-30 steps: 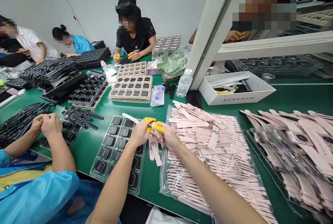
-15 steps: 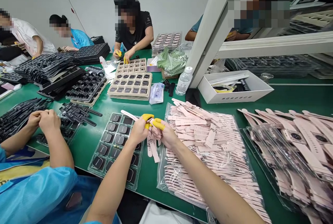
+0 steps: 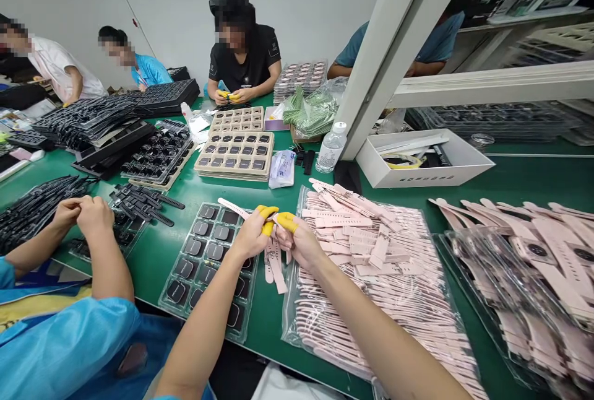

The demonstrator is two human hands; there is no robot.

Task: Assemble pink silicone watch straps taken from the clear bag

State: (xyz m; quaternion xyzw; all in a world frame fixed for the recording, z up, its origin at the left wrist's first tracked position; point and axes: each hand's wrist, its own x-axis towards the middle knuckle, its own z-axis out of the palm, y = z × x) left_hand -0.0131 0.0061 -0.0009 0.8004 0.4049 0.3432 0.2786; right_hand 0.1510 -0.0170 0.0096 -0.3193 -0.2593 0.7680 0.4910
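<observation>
Head view
Left hand (image 3: pixel 250 236): pinches a pink strap (image 3: pixel 234 208) at its near end.
Right hand (image 3: pixel 297 240): pinches more straps (image 3: pixel 275 264) (hanging limp).
Handling: likely light, soft, bendy; grip near the end.
Place: over tray (image 3: pixel 204 264), left of strap pile (image 3: pixel 371 251).

Green table (image 3: pixel 417 183) — near edge: clear tray (image 3: pixel 208 267) of dark watch bodies, with a bag of pink straps (image 3: pixel 371 276) beside it. Centre: beige trays (image 3: pixel 236 152), water bottle (image 3: pixel 330 147), white box (image 3: pixel 424 168). Left edge — black straps (image 3: pixel 139 202) and stacked black trays (image 3: pixel 93 124).
</observation>
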